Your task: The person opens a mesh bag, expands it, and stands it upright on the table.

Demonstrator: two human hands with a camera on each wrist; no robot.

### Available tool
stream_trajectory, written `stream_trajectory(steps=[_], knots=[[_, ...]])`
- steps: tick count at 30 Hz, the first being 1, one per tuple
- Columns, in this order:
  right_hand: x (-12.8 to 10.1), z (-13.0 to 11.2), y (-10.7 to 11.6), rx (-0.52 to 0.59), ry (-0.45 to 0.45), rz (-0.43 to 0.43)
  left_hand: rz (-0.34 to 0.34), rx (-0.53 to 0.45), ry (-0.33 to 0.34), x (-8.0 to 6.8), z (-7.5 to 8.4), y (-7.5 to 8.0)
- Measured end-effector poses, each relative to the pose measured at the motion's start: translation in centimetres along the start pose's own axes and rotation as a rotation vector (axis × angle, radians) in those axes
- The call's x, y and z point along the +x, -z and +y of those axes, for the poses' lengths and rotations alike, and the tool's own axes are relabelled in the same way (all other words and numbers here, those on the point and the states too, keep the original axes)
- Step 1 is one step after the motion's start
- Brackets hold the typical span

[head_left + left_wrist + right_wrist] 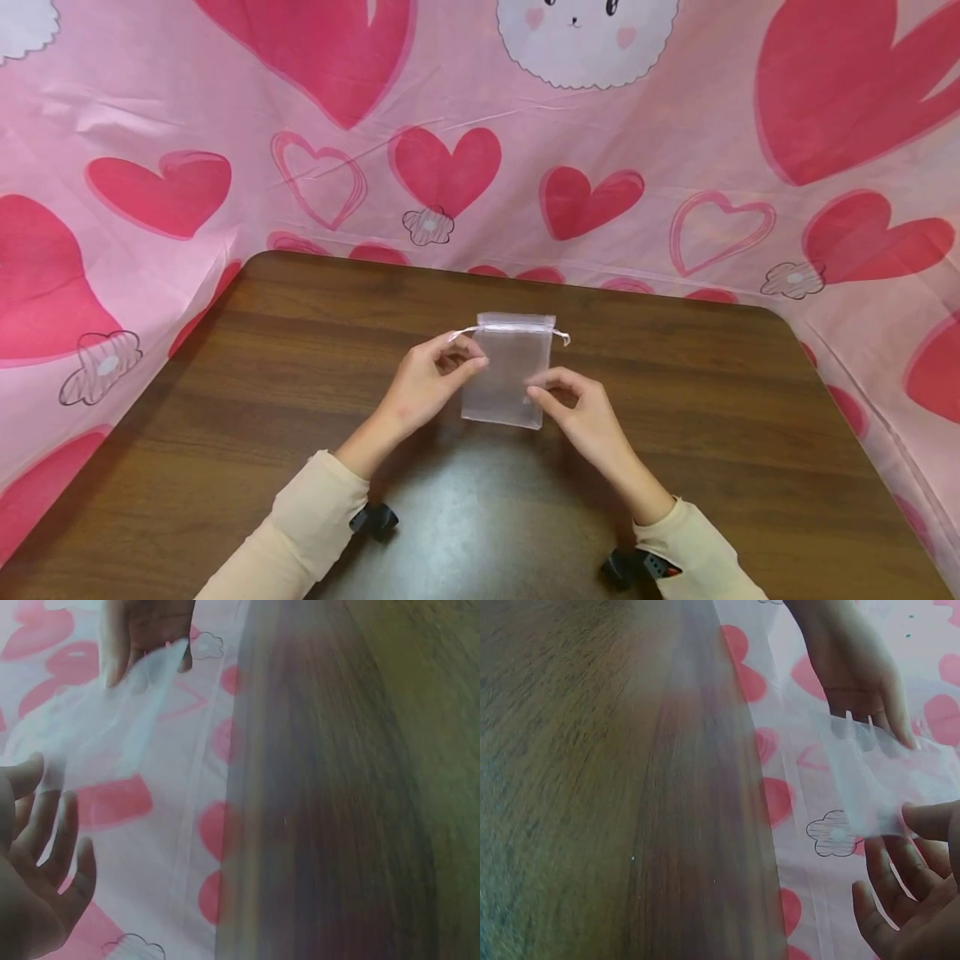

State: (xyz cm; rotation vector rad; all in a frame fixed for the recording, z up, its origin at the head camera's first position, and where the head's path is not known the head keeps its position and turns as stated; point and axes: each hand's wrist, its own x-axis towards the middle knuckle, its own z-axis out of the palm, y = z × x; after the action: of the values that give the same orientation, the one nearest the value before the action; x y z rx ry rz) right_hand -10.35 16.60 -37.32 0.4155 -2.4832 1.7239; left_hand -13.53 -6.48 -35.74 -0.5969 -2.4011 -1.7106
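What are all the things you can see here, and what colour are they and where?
Pouch: one, see-through white with a thin drawstring at the top, held up over the middle of the table between both hands.
Table: one, dark brown wood, under the hands.
Cloth: one, pink with red hearts, little flowers and a white bunny face, hung behind and around the sides of the table.
Sleeves: two, cream, at the bottom of the head view.
Wrist straps: two, black, under the cuffs.
Left hand: pinches the pouch's left edge near the top.
Right hand: pinches the pouch's right edge lower down.
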Motion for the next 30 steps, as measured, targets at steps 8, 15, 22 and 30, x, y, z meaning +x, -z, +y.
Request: stream_trajectory(steps=[8, 15, 22, 30], knots=[[0.0, -0.2, 0.5, 0.042, -0.010, 0.070, -0.102, 0.026, 0.063, -0.3, -0.7, 0.4], [0.1, -0.5, 0.8, 0.057, 0.003, 0.127, -0.229, 0.047, 0.054, -0.8, -0.9, -0.1], [0.0, -0.8, 0.7, 0.070, -0.015, 0.119, -0.173, 0.094, 0.056, -1.0, -0.6, -0.6], [0.1, -1.0, 1.5, 0.102, 0.000, 0.206, -0.074, 0.206, 0.017, -1.1, -1.0, -0.3]])
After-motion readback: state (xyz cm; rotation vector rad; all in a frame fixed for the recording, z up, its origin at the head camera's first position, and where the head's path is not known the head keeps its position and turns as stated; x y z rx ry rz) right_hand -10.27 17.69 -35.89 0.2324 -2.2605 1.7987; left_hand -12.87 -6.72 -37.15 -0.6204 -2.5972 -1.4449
